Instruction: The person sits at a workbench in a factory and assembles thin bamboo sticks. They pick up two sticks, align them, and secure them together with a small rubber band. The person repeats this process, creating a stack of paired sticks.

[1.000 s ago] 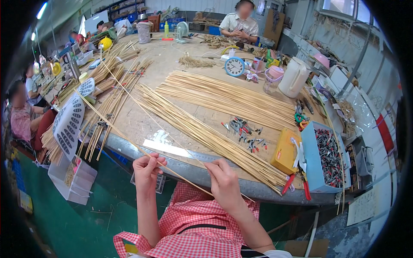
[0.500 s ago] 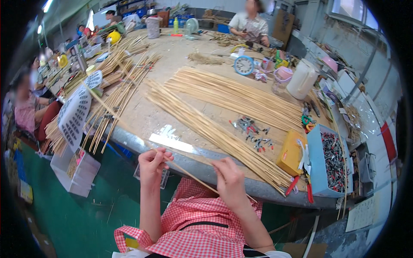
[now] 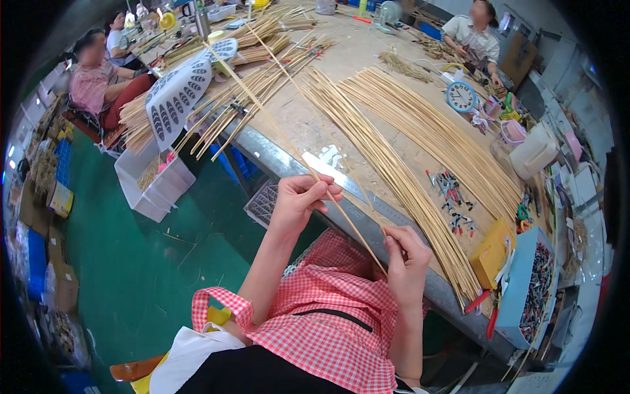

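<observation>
My left hand (image 3: 298, 202) is closed in a pinch around a long, thin bamboo strip (image 3: 262, 108). This strip slants from the far left, above the table, down to its near end by my right hand (image 3: 408, 257). My right hand is also closed, its thumb and fingertips pinching the end of a second, thinner bamboo strip (image 3: 376, 213), which runs up and away to the left. Both hands are above my lap and the red checked apron (image 3: 328, 295), just off the table edge. Beyond them a bundle of bamboo strips (image 3: 394, 154) lies on the table.
More bamboo strips (image 3: 453, 148) lie farther right. Small clips (image 3: 451, 197) are scattered near a yellow box (image 3: 492, 255), with a blue box (image 3: 523, 302) of clips beside it. A metal ruler (image 3: 338, 176) lies near the edge. Other people (image 3: 98, 85) sit around the table.
My view has turned, so the table and its things appear farther right and more floor shows at the left. Both hands keep their pinch on the strips.
</observation>
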The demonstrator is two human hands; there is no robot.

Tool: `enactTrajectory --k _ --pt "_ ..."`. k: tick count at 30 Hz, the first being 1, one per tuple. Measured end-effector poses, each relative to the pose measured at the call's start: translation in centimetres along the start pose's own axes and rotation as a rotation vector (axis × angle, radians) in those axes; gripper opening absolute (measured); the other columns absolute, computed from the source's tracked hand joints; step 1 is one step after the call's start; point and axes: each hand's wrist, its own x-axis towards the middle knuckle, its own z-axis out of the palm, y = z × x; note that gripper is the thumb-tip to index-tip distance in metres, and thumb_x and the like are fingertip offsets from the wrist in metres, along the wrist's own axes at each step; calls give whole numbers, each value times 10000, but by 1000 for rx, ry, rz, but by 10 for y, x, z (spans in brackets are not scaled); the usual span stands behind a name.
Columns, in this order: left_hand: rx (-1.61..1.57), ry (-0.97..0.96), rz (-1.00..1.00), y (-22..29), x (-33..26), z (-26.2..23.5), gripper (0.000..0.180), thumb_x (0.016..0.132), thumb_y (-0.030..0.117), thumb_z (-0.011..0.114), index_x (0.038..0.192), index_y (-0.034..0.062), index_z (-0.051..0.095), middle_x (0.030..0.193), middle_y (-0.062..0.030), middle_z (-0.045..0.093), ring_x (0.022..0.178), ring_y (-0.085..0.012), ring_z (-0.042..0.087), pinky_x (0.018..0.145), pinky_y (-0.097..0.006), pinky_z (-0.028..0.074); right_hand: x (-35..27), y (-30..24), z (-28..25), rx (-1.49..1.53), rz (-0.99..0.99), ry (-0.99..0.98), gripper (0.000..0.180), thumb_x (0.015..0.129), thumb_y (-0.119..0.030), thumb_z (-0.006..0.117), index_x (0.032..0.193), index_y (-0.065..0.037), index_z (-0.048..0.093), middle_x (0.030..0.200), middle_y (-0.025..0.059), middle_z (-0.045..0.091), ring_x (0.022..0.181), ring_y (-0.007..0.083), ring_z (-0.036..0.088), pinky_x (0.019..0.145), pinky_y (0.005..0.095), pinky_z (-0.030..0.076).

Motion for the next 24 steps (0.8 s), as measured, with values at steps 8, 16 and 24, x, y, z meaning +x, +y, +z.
enactTrajectory --k 8,16,24 --pt "-11 -43 -8 -3 1 0 238 881 122 657 1019 -71 638 907 -185 703 790 -227 711 541 -233 553 -1 0 9 52 9 -130 164 796 88 576 938 39 640 780 138 591 675 232 575 598 304 431" --pt "-16 -61 -114 3 -2 8 229 873 107 660 1015 -73 651 903 -174 707 822 -242 711 552 -227 554 -3 -1 3 -134 -111 -211 206 772 102 566 956 34 630 768 163 559 687 293 572 618 347 434" --pt "-62 -110 -57 6 -8 11 200 860 103 678 971 -64 670 884 -176 706 804 -245 711 534 -240 556 -3 -12 4 -204 -138 -190 160 779 64 605 935 36 628 795 162 574 730 329 573 635 398 439"
